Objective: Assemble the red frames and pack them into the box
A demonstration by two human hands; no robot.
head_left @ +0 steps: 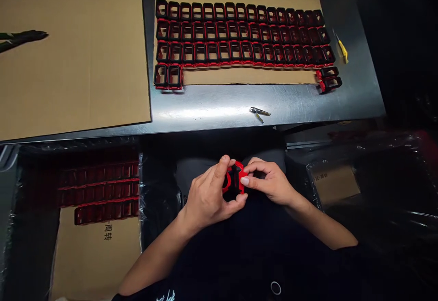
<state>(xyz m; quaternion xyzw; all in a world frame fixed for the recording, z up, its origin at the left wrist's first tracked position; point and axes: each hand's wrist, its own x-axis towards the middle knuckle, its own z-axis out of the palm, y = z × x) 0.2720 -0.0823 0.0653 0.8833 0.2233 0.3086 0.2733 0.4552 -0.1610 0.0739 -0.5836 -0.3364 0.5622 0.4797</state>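
Observation:
Above my lap, both hands hold one red-and-black plastic frame point(242, 179). My left hand point(209, 192) curves around it, with fingertips at its upper edge and the thumb underneath. From the other side, my right hand point(270, 182) pinches the red edge between thumb and fingers. The fingers cover part of the piece, so its full shape is hidden. On the metal table in front of me stand rows of similar red-and-black frames point(212, 52), lined up on a cardboard sheet point(246, 76). Two more frames point(329, 79) sit askew at the right end.
A pair of nippers point(260, 113) lies near the metal table's point(212, 109) front edge; a yellow-handled knife point(342, 51) lies at right. Dark-tipped pliers point(25, 37) rest on the left cardboard point(78, 54). A plastic-lined box at lower left holds frames point(106, 212); another liner point(386, 191) is at right.

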